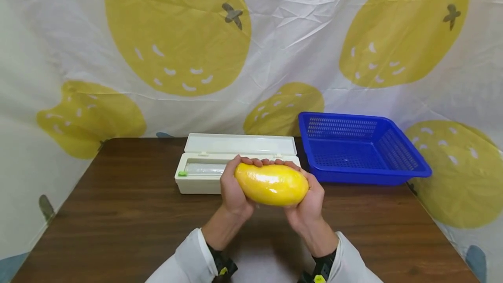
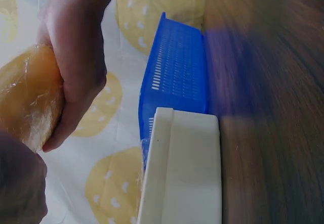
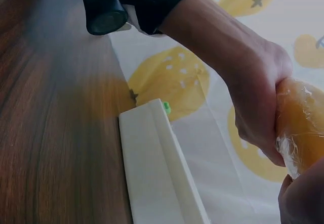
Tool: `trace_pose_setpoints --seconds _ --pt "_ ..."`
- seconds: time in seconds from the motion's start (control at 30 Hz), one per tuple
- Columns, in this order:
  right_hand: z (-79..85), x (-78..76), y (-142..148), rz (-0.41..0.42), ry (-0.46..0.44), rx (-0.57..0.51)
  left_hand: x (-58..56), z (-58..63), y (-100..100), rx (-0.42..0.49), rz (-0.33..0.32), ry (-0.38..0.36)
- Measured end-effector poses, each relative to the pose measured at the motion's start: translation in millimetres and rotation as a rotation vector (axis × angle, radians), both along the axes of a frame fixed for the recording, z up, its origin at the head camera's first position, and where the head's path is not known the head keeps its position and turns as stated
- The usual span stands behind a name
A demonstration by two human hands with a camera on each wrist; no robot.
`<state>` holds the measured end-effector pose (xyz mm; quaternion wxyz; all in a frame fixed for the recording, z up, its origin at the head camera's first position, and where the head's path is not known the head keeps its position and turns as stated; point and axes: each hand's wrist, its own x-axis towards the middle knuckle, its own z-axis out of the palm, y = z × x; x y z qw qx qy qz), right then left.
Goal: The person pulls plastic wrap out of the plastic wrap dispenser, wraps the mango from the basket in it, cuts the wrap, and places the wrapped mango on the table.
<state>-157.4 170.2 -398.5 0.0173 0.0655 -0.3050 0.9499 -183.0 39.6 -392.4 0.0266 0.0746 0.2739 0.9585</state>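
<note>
A yellow, oblong, melon-like fruit (image 1: 272, 184), wrapped in glossy clear film, is held up above the table between both hands. My left hand (image 1: 235, 189) grips its left end, thumb along the side and fingertips over the far edge. My right hand (image 1: 308, 200) grips the right end in the same way. Wrinkled film shows on the fruit (image 3: 301, 125) in the right wrist view. Behind the hands stands a white cling film dispenser (image 1: 200, 187), lid (image 1: 239, 144) raised, with a film roll (image 1: 204, 168) and a green slider (image 1: 182, 173); the hands partly hide it.
A blue perforated basket (image 1: 369, 176) stands at the back right, beside the dispenser. The brown wooden table (image 1: 129, 213) reaches back to a white cloth (image 1: 283, 56) printed with yellow fruit. A pale patch (image 1: 271, 265) shows at the near edge between the sleeves.
</note>
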Motion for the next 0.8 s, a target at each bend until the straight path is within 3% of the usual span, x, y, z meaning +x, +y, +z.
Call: trace_pose_setpoints --seconds 0.27,0.4,0.47,0.53,0.7,0.8 --pt "3.2 2.2 1 -0.002 0.059 0.01 2.1 3.8 -2 -0.003 -0.018 0.041" --pt "3.7 0.0 6 0.023 0.081 0.039 1.5 3.5 -4 -0.116 0.005 0.068" --pt "4.3 -1.7 11 0.028 0.099 0.06 0.0 3.8 -7 -0.241 0.026 0.106" --pt "5.3 -3.5 17 0.038 0.113 0.064 -3.0 4.3 -13 -0.413 0.05 0.206" --pt "10.9 -5.1 29 0.032 0.122 0.05 -10.7 11.2 -39 -0.919 0.103 0.568" --pt "14.2 -3.5 32 0.022 0.117 0.043 -11.9 17.9 -57 -1.108 0.115 0.738"
